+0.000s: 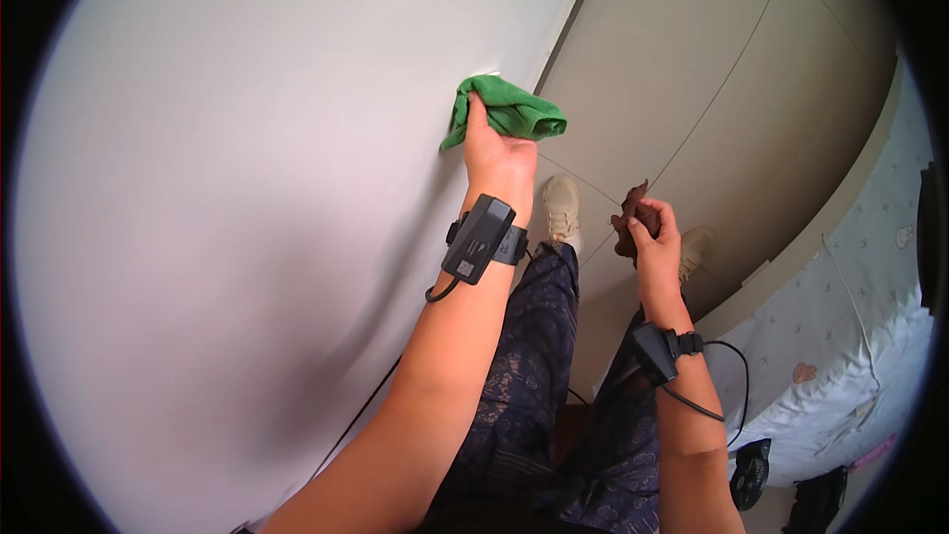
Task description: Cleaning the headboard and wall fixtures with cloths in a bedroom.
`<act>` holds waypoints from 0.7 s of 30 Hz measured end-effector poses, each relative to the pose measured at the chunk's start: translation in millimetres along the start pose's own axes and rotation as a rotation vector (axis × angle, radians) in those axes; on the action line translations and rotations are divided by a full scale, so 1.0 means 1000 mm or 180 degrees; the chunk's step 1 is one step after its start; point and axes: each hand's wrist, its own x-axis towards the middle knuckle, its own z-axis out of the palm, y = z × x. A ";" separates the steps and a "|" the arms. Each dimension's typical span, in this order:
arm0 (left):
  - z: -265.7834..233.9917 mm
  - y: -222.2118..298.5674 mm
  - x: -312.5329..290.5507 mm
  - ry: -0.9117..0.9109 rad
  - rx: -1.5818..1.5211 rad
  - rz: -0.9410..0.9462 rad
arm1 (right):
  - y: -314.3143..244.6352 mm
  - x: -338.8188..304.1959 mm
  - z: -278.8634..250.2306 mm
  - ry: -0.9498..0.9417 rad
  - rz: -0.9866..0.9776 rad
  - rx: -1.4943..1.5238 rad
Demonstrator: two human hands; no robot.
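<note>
My left hand [497, 156] is closed on a folded green cloth [511, 107], thumb on the near side and the other fingers hidden under it. The cloth appears to be against the lower part of the white wall [247, 188], close to where it meets the floor; a small pale edge shows just behind it. Lower and to the right, my right hand [658, 245] pinches a crumpled dark brown piece [628, 222], soft and thin-looking, whose kind I cannot make out. That hand is in the air over the floor, apart from the wall.
Beige floor tiles [682, 49] run between the wall and a bed with a pale patterned cover [820, 326] on the right. My shoes [561, 208] stand on the tiles below my hands. Black footwear [751, 470] lies by the bed's near end. Cables hang from both wrist devices.
</note>
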 end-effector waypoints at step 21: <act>0.020 -0.023 0.018 0.0047 0.0501 0.0193 | 0.008 0.012 -0.015 0.0041 0.0081 -0.0056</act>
